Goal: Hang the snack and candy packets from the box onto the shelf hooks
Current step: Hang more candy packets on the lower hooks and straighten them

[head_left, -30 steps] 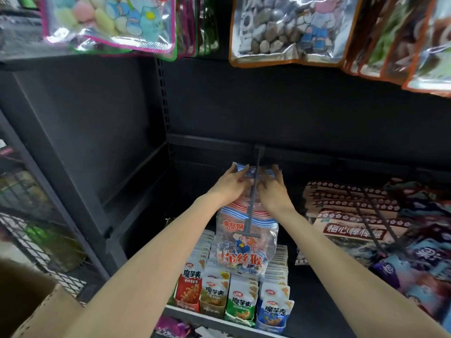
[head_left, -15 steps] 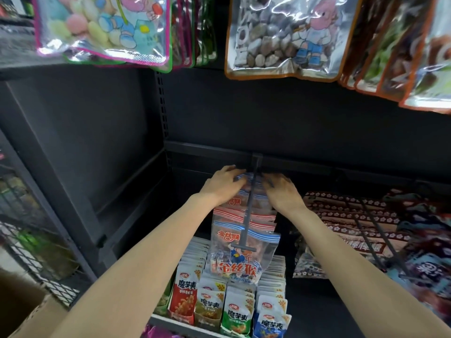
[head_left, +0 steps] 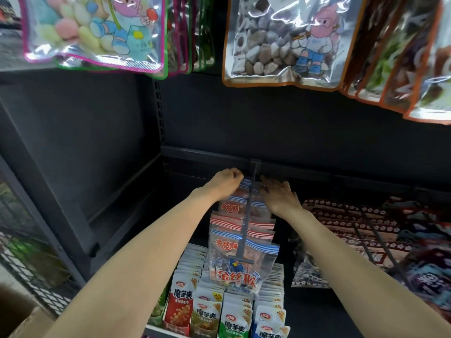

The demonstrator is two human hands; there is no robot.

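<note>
Several clear candy packets (head_left: pixel 240 242) with red and blue striped tops hang in a row on a dark shelf hook (head_left: pixel 247 217) that runs out from the back rail. My left hand (head_left: pixel 225 182) has its fingers curled round the top of the rearmost packet, close to the rail. On the other side of the hook my right hand (head_left: pixel 278 195) lies against the same packets with its fingers stretched forward. The front packet (head_left: pixel 240 272) hangs free at the hook's tip.
Small konjac snack sachets (head_left: pixel 219 311) fill a display tray under the hook. Dark patterned packets (head_left: pixel 361 223) hang on hooks to the right. Large clear bags (head_left: pixel 280 40) hang overhead. A cardboard box corner (head_left: pixel 22 323) shows at the bottom left, beside a wire mesh rack (head_left: pixel 29 264).
Both hands have slid the rear packets further back along the hook toward the rail. The row has spread out, and the view has tilted up slightly.
</note>
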